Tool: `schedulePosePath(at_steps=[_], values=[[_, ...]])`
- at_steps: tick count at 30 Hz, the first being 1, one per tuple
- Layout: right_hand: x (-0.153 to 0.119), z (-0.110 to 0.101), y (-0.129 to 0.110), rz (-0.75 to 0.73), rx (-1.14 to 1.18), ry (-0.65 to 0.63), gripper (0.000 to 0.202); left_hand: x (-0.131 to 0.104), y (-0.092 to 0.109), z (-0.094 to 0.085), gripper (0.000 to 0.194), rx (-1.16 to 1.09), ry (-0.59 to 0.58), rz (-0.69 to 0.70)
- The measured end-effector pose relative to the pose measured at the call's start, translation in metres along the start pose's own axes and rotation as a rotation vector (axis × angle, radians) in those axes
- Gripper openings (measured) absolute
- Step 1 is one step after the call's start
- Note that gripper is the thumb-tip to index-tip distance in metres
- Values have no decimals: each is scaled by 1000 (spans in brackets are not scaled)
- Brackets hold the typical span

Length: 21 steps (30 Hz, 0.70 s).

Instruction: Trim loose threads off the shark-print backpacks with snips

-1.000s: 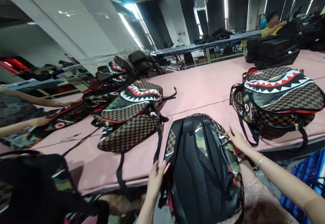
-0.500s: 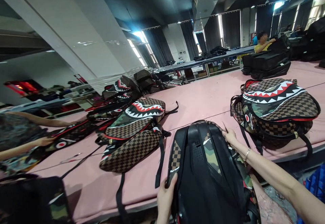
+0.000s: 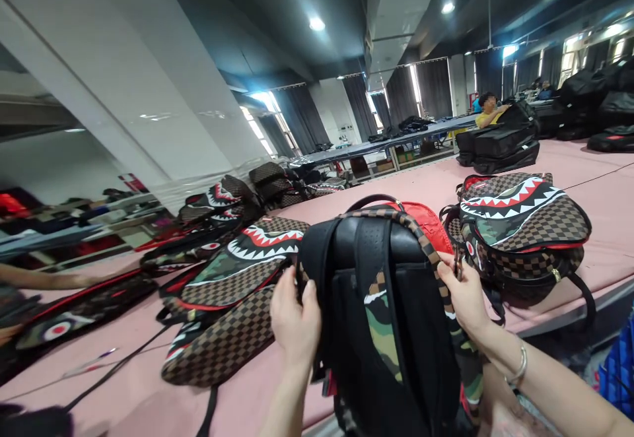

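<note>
At the near edge of the counter [image 3: 611, 209], the backpack [image 3: 347, 331] looks light, its padded back fairly firm but its sides floppy, so the upper side edges, gripped by the fingers of the left hand [image 3: 297, 315] and right hand [image 3: 464, 293], seem the best hold.

- Round ceiling lights [image 3: 317, 24] are glowing white against a dim ceiling [image 3: 280, 1].
- Daylight is entering between dark curtains [image 3: 400, 90], and bluish glare is flaring around the window [image 3: 252, 127] left of centre.
- Small white glints are shining on the pale column [image 3: 123, 80].
- The pink worktop [image 3: 411, 183] is reflecting soft, even light.
- The backpack [image 3: 416, 331] is losing detail in its black areas, while its top padding is catching a dull sheen.
- The wide lens is tilting the room and stretching its edges.
- A dark shape [image 3: 34, 420] at lower left is blurring, perhaps from motion.
</note>
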State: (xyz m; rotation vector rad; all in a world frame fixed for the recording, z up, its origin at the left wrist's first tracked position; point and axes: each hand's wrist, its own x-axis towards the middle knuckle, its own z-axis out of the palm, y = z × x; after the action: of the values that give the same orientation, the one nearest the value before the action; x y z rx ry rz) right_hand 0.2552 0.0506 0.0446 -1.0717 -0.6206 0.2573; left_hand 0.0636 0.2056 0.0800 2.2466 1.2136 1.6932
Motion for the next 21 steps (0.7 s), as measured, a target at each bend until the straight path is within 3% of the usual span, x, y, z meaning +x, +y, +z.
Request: schedulePosePath(at_steps=[2, 3, 4, 6, 8, 10, 13, 17, 21], values=[[-12, 3, 5, 12, -27, -27, 28, -10, 36, -8, 31, -21, 176, 203], [-18, 4, 7, 9, -39, -53, 27, -19, 53, -11, 25, -79, 152, 305], [-23, 5, 7, -2, -48, -79, 27, -30, 67, -13, 20, -145, 50, 401], [-31, 6, 5, -40, -49, -124, 26, -53, 87, -14, 24, -182, -85, 534], [-38, 7, 2, -93, -48, -166, 24, -71, 96, -11, 36, -106, -55, 595], [-43, 9, -1, -161, -63, -208, 23, -81, 98, -9, 38, -8, 49, 603], [-48, 10, -1, -264, -93, -248, 23, -83, 98, -10, 29, 48, 116, 557], [-48, 5, 3, -334, -148, -296, 26, -81, 102, -14, 16, 18, 122, 535], [-41, -10, 5, -310, -227, -359, 30, -82, 111, -8, 16, -118, 79, 450]])
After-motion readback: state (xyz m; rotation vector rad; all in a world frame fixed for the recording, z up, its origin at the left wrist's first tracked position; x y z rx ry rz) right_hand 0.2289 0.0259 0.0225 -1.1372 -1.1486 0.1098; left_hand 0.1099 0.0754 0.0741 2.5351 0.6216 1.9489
